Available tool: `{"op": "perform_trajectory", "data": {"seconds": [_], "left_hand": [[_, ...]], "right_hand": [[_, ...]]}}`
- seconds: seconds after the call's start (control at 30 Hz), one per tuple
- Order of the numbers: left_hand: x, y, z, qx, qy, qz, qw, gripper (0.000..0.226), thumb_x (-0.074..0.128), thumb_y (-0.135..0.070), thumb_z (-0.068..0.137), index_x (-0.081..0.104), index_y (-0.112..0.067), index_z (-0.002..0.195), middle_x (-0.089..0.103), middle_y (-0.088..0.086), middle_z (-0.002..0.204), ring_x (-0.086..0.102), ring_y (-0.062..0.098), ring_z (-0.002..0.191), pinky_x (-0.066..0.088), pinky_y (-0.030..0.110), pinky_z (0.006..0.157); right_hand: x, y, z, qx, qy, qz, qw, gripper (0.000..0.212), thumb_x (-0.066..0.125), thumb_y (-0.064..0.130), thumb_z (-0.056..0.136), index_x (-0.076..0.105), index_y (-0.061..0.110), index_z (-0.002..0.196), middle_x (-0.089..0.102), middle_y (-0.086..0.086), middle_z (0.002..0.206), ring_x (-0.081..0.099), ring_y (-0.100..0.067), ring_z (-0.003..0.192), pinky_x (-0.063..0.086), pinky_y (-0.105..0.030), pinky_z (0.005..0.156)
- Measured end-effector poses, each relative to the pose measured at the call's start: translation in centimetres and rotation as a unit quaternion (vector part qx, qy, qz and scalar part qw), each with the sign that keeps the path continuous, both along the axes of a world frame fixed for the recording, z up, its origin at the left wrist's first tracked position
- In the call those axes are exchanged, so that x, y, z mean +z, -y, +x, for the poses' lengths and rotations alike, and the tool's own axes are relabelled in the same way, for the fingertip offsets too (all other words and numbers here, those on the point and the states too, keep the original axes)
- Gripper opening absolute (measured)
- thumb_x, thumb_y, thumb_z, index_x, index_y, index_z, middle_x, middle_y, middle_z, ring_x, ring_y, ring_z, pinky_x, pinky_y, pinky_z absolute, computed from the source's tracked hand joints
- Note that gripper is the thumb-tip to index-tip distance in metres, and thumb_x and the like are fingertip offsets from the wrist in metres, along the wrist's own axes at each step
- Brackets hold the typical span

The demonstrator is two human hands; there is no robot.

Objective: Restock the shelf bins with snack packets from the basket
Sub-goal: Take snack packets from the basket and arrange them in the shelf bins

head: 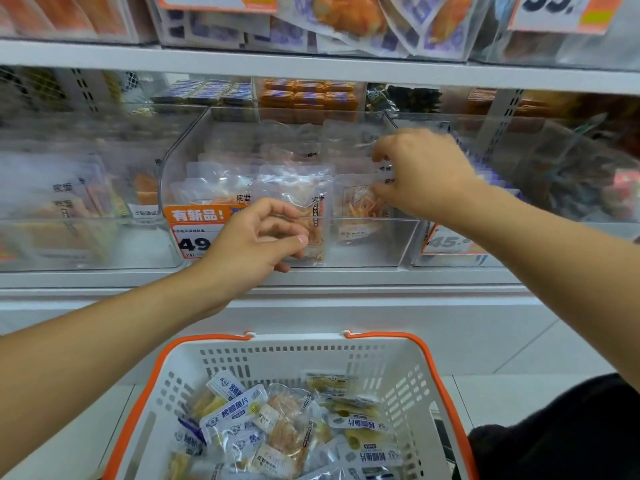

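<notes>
A clear plastic shelf bin point(367, 244) in the middle holds upright clear packets of orange shredded snack point(294, 188). My right hand point(426, 174) reaches into the bin's right side and pinches the top of a packet point(360, 202) standing there. In front of the bin's front wall is my left hand point(256, 240), fingers curled, with nothing plainly held; whether it touches the wall I cannot tell. Below, a white basket with orange handles point(287, 355) holds several snack packets point(277, 427), white-blue and clear ones.
Neighbouring clear bins stand at the left point(86, 244) and right point(457, 254), each with packets. Orange price tags point(194, 230) hang on the bin fronts. An upper shelf point(311, 67) runs overhead with more bins. A white shelf ledge point(346, 282) lies between bin and basket.
</notes>
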State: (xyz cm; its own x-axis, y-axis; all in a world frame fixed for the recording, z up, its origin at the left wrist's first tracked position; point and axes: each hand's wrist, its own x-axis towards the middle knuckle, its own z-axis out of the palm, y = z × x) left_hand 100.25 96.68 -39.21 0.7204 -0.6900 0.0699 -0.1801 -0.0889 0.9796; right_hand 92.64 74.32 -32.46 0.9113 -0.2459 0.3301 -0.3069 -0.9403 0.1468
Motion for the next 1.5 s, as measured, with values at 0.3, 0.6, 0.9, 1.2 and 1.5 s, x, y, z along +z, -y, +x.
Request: {"op": "perform_trajectory", "data": {"seconds": [0.3, 0.6, 0.9, 1.2, 1.5], "left_hand": [[-2.6, -5.2, 1.5, -0.333, 0.28, 0.589, 0.681, 0.041, 0.061, -0.052, 0.091, 0.054, -0.027, 0.123, 0.061, -0.009, 0.113, 0.058, 0.015, 0.099, 0.047, 0.027, 0.085], [-4.0, -8.7, 3.0, -0.282, 0.24, 0.624, 0.688, 0.06, 0.058, -0.058, 0.089, 0.049, -0.025, 0.138, 0.054, -0.005, 0.118, 0.055, 0.02, 0.109, 0.045, 0.041, 0.104], [-5.1, -12.3, 4.3, -0.301, 0.215, 0.662, 0.652, 0.063, 0.059, -0.057, 0.089, 0.045, -0.025, 0.142, 0.057, 0.001, 0.132, 0.055, 0.024, 0.12, 0.044, 0.046, 0.107], [-3.2, -12.4, 4.0, -0.215, 0.114, 0.487, 0.839, 0.085, 0.077, -0.045, 0.077, 0.036, -0.02, 0.147, 0.053, -0.003, 0.137, 0.063, 0.016, 0.106, 0.052, 0.029, 0.089], [1.5, -7.8, 2.6, -0.169, -0.13, 0.076, 0.974, 0.013, 0.066, -0.019, 0.085, 0.071, -0.023, 0.096, 0.076, 0.004, 0.1, 0.071, 0.019, 0.09, 0.058, 0.025, 0.067]], "right_hand": [[-9.3, -9.6, -4.3, 0.206, -0.288, 0.153, 0.923, 0.021, 0.067, 0.044, 0.089, 0.069, 0.023, 0.087, 0.069, 0.006, 0.084, 0.061, -0.016, 0.077, 0.052, -0.034, 0.074], [-27.6, -22.4, -4.5, 0.088, -0.46, 0.397, 0.789, 0.081, 0.077, 0.05, 0.08, 0.043, 0.009, 0.142, 0.053, -0.006, 0.135, 0.055, -0.024, 0.117, 0.046, -0.031, 0.094], [-35.2, -27.5, -1.6, -0.165, -0.328, 0.667, 0.648, 0.017, 0.066, 0.001, 0.089, 0.055, 0.01, 0.08, 0.062, -0.008, 0.081, 0.064, -0.018, 0.067, 0.061, -0.031, 0.068], [-12.7, -13.5, -0.3, 0.038, -0.288, 0.771, 0.566, 0.022, 0.071, 0.014, 0.087, 0.067, 0.008, 0.107, 0.073, -0.008, 0.098, 0.067, -0.013, 0.079, 0.058, -0.03, 0.073], [-4.6, -9.1, -1.5, 0.122, 0.017, 0.817, 0.564, 0.041, 0.06, 0.011, 0.084, 0.063, 0.007, 0.124, 0.071, -0.002, 0.093, 0.067, -0.014, 0.083, 0.059, -0.03, 0.066]]}}
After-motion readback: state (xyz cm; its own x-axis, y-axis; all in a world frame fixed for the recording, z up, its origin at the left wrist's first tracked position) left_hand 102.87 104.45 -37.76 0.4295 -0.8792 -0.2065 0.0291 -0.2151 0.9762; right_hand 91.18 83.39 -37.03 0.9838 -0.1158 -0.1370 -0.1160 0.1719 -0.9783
